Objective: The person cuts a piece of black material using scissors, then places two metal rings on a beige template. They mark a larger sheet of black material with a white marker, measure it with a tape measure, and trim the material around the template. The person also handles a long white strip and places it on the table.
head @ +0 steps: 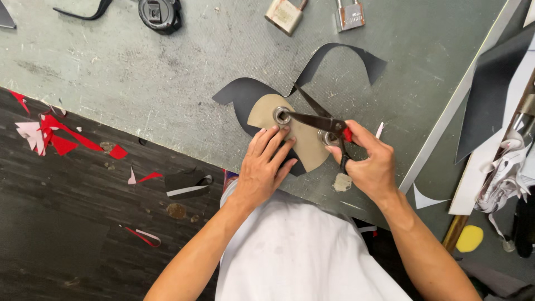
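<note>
While the left hand lies flat with its fingers spread and pressing down on a tan cardboard pattern, the right hand is closed around the handles of a pair of scissors. The scissors sit just right of the middle of the frame, their blades parted and reaching up and to the left over a dark sheet that lies under the pattern on the grey worktop. A curved strip of the dark sheet arches away toward the upper right. Two round metal weights rest on the pattern: one just above the left fingertips, the other beside the right thumb, partly hidden by the scissors. Along the top edge of the frame lie two padlocks and, further left, a round black object that may be a tape measure. Red and pink scraps are scattered over the dark floor at the left. White and dark offcuts pile up at the right edge.
</note>
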The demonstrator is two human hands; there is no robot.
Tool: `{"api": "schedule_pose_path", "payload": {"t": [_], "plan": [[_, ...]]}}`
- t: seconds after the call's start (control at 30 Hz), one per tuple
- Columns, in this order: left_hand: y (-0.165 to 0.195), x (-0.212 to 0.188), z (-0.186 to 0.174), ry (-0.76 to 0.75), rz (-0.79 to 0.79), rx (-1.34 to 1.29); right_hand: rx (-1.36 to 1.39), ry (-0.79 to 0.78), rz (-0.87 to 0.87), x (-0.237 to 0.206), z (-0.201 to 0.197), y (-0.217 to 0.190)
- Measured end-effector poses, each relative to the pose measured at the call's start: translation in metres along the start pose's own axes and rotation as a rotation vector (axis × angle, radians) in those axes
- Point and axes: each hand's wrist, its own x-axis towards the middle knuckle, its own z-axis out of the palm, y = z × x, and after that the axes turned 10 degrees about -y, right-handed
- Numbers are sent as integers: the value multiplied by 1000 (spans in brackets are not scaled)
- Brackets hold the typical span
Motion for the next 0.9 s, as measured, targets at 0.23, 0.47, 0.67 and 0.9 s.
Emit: {"api": "schedule_pose_path", "payload": {"t": [0.23, 0.47, 0.67, 0.9], "plan": [[-8, -5, -1, -46, 36, -21, 17, -29, 38, -18, 7, -3], [-4, -1, -3, -7, 54, -35, -54, 10, -87, -18, 14, -5], [3, 4, -6, -7, 40, -20, 75, 4, -25, -20, 11, -14], [5, 1, -2, -66, 69, 10, 88, 39, -20, -24, 8, -15]]}}
